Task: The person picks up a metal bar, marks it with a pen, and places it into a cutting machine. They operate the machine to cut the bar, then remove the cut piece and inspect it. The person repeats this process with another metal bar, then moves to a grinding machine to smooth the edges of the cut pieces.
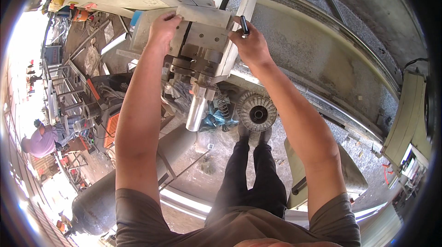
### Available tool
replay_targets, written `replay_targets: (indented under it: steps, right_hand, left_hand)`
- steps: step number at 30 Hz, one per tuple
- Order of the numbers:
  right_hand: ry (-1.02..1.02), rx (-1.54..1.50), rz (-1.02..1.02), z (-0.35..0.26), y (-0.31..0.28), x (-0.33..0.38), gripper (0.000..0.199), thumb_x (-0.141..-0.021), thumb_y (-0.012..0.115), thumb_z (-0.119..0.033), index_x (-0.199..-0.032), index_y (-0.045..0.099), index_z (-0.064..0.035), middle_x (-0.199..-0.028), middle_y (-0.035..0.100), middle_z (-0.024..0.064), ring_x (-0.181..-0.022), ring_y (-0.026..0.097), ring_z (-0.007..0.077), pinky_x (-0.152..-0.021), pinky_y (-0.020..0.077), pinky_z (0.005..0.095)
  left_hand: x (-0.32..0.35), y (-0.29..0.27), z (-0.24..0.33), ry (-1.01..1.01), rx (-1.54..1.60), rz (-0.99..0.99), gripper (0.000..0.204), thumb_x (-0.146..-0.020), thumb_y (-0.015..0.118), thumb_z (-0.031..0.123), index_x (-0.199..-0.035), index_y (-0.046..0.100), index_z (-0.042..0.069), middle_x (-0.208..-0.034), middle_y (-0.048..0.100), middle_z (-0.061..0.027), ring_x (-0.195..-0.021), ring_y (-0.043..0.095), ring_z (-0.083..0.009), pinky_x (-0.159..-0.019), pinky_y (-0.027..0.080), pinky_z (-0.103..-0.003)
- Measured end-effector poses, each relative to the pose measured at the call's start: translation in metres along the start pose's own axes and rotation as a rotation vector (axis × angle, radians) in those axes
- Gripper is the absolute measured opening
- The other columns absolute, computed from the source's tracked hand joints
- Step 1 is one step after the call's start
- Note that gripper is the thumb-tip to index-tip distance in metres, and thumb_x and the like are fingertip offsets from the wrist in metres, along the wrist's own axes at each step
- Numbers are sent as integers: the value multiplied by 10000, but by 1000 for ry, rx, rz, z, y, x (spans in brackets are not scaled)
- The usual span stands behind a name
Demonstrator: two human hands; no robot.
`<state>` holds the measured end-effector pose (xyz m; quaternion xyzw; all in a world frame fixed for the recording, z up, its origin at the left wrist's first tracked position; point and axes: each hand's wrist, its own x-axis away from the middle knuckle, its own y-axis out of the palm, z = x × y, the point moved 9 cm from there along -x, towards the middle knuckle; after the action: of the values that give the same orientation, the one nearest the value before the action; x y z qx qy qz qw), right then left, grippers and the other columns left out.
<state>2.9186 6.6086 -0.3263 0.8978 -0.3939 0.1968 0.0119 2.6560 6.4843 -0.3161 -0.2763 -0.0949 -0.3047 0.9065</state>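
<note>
Grey metal forms the flat plate (205,16) we see at the upper centre of the frame, lying across the top of a bolted block (207,37). We judge the plate to be in place but perhaps not secured: we make out no bolt through it, and both hands are at its ends. Our left hand (163,30) curls its fingers round the left end, gripping it. Our right hand (251,42), at the other end, holds a dark pen-like tool (244,26) between bent fingers; whether it also presses the plate, we cannot tell. Both arms reach far up from the lower edge.
</note>
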Motion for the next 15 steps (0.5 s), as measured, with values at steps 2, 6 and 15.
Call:
replay_targets:
  steps: [2,6,15]
  right_hand:
    - [35,11,17,-5,2,5,506,-955,620,-202,-1446,544,-110,-1039,690,181,-995,652,267,-926,481,395]
    - [87,-146,3,7,7,5,528,-957,609,-174,-1474,525,-114,-911,646,89,-818,593,182,-784,476,346]
    - [311,-636,-166,3,28,15,655,-932,584,-55,-1557,411,-140,-705,385,-54,-571,343,57,-495,293,247]
  left_hand:
    - [-3,-1,-4,18,16,2,498,-916,736,216,-1329,610,-33,-1207,684,-94,-1036,598,-164,-918,452,-308]
    - [-3,2,-2,13,54,-13,478,-927,719,202,-1332,610,-27,-1191,692,-91,-1032,601,-166,-925,450,-308]
    - [2,-1,1,2,63,-36,537,-880,757,174,-1350,600,-33,-1279,652,-163,-1170,594,-223,-1019,437,-345]
